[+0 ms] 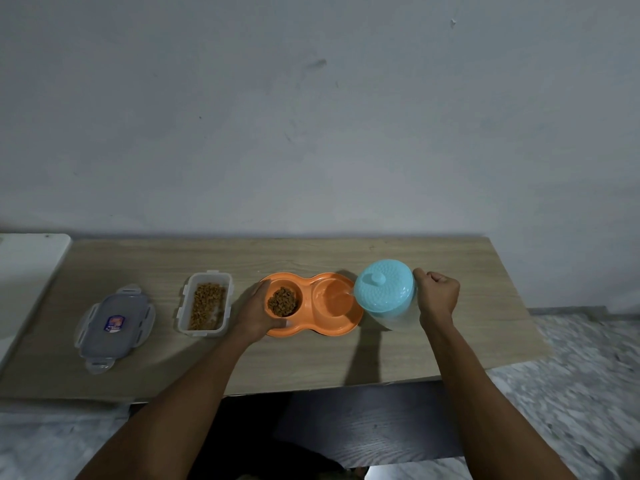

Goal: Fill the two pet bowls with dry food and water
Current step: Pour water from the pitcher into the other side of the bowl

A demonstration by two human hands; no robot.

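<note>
Room: I see a plain grey-white wall (pixel 311 116) behind, scuffed in places, and a pale speckled floor (pixel 571 375) to the right and below.
Desk: the desk (pixel 311 362) is light wood-grain and sits against the wall; a white surface (pixel 27 271) butts against its left end, and a dark wood-grain panel (pixel 363 420) shows under its near edge.
Far left: a clear clip-on lid (pixel 114 323) with a small label lies flat on the desk, apart from its box.
Next: an open clear container (pixel 205 304) stands beside it, about half covered with brown kibble.
Left hand: my view has the left hand (pixel 254 315) cupped round the left end of the orange double dish (pixel 332 332), fingers on the far rim, thumb on the near rim.
Left bowl: the left bowl (pixel 283 301) holds a heap of dry food.
Right bowl: the right bowl (pixel 334 299) is just under the jug's spout; a pale streak runs into it, and I cannot tell the water level.
Jug: the jug (pixel 384 289), clear with a teal lid, is tilted left toward the dish.
Right hand: the right hand (pixel 437 296) has its fingers curled tight round the jug's handle side.
Count: one lid, one container, one dish with two bowls, one jug, two hands.
</note>
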